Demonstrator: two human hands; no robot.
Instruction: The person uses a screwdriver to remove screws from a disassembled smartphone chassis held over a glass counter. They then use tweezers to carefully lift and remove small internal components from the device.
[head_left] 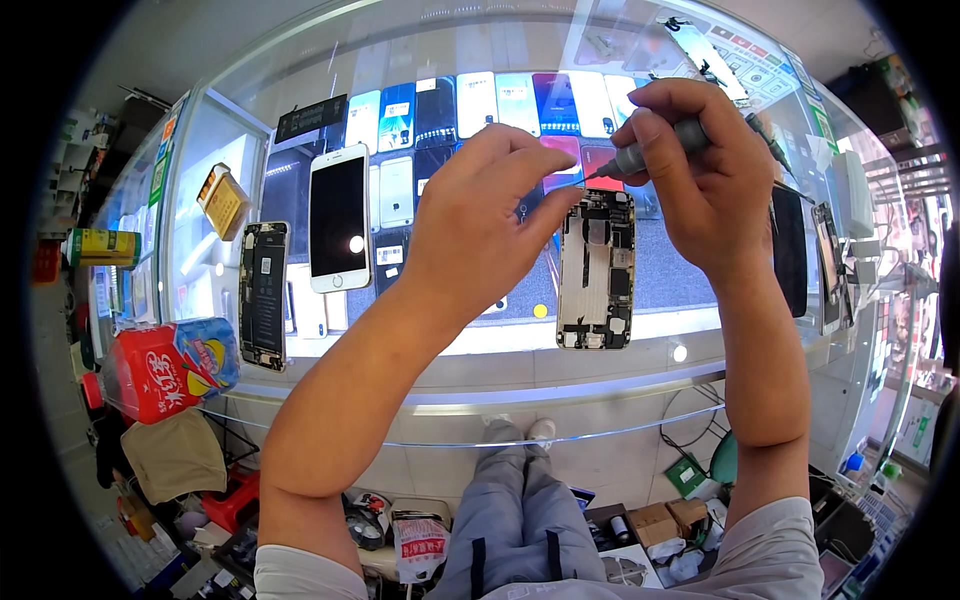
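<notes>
My right hand [690,170] is closed round a grey-handled screwdriver [635,158], its thin tip pointing left. My left hand [490,215] meets that tip with thumb and index finger curled in around it; anything small between them is too fine to make out. Just below the tip, an opened phone [597,270] without its screen lies on the glass counter, its circuit board and metal plate bare. To the left of my left forearm rest a white phone [340,220] with a dark screen and another opened phone [264,295] showing its black battery.
A yellow box [223,202] and a red-labelled drink bottle [170,368] stand at the left. A black screen panel [788,250] and a thin phone frame [828,265] lie right of my right forearm. Several phones show beneath the glass. The counter's front edge [560,397] crosses below my forearms.
</notes>
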